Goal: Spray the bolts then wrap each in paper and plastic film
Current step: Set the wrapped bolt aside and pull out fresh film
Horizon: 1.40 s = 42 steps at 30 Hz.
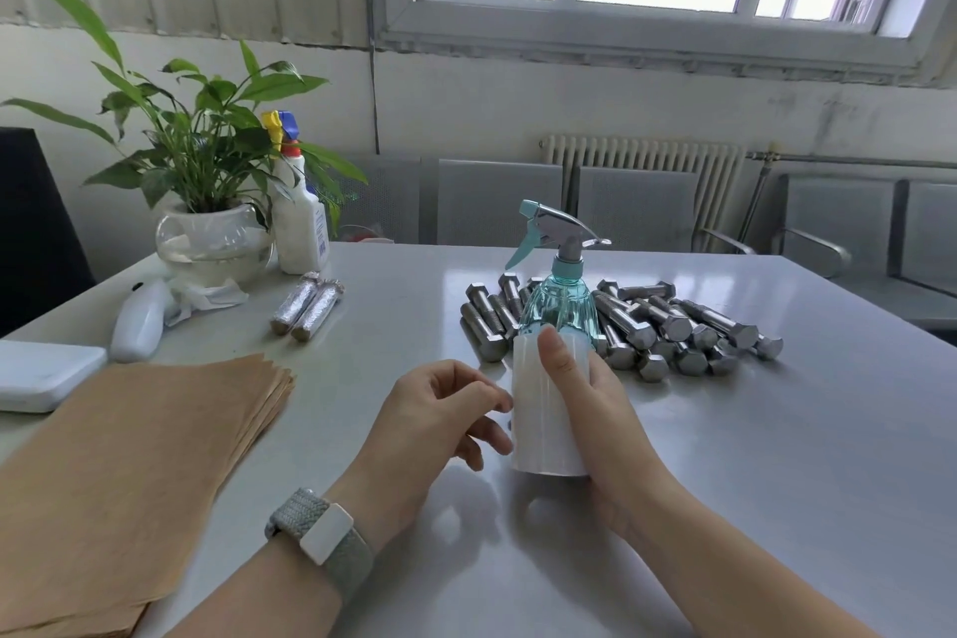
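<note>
At the far left of the grey table lies a flat white box, and beside it a thick stack of brown paper sheets reaching toward the near edge. Behind the stack a small white bottle lies on its side, with a potted plant in a glass bowl and a white spray bottle with a coloured trigger standing at the back. Two wrapped bolts lie side by side, touching, near the plant.

The left forearm comes in from the lower left, a woven watch band on the wrist. The left hand hovers above the table with its fingers curled; thumb and forefinger meet at the left edge of the roll of plastic film, seemingly pinching at the film's end, though the film is too clear to be sure.

The roll is held upright just above the table. The right hand grips it from the right side, thumb pressed flat along its front, fingers wrapped behind out of sight, the forearm running to the lower right.

Directly behind the roll stands a teal spray bottle, and around and to the right of it lies the heap of bare steel bolts.
</note>
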Tool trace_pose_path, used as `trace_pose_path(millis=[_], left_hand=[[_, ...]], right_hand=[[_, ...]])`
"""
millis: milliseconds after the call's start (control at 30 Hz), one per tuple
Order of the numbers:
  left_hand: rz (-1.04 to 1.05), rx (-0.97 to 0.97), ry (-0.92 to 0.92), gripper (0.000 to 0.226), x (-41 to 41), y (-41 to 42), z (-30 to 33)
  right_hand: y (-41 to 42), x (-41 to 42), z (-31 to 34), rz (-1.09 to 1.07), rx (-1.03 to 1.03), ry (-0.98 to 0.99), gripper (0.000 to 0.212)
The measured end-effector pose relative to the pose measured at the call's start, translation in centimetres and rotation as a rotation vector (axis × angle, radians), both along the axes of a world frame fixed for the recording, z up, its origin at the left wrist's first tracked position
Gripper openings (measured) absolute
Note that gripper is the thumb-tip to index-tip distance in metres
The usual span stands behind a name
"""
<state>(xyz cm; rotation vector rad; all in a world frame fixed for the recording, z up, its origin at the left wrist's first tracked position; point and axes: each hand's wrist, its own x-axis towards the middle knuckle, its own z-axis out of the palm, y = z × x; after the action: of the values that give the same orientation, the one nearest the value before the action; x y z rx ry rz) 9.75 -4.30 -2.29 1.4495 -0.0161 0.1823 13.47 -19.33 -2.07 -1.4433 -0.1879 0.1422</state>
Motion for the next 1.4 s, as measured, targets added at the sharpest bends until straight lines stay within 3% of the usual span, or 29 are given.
trace_pose_path(millis=[133,433,533,700,900,967,1067,1167,1233,1400], left_hand=[[-0.018,-0.083,0.039,0.007,0.2,-0.1,-0.2],[-0.098,-0.179,0.091,0.019,0.4,0.0,-0.1],[-0.089,-0.072,0.086,0.040,0.3,0.1,0.0],[-0.023,0.141,0.040,0.009,0.3,0.3,-0.2],[0.201,0.316,-0.152,0.011,0.4,-0.2,-0.2],[0.253,0.387,-0.205,0.012,0.4,0.1,-0.3],[0.271,0.645,-0.315,0.010,0.0,1.1,0.0],[0.173,0.821,-0.386,0.011,-0.3,1.9,0.5],[0.125,0.903,-0.412,0.009,-0.6,1.9,0.7],[0.072,1.051,-0.533,0.012,-1.1,1.3,1.2]], right_hand=[[0.0,0.2,-0.2,-0.033,-0.010,-0.007,0.072],[0.1,0.1,-0.3,-0.079,-0.074,-0.052,0.070],[0.0,0.1,-0.1,-0.032,0.012,0.013,0.069],[-0.2,-0.2,0.3,0.075,0.153,0.133,0.074],[-0.2,-0.2,0.9,0.214,0.314,0.213,0.079],[-0.3,-0.2,0.9,0.251,0.245,0.231,0.071],[-0.9,0.1,1.6,0.298,0.121,0.213,0.060],[-2.3,0.6,2.4,0.322,-0.135,0.084,0.063],[-3.1,0.8,3.1,0.406,-0.313,-0.033,0.051],[-4.5,1.3,3.7,0.484,-0.451,-0.171,0.035]])
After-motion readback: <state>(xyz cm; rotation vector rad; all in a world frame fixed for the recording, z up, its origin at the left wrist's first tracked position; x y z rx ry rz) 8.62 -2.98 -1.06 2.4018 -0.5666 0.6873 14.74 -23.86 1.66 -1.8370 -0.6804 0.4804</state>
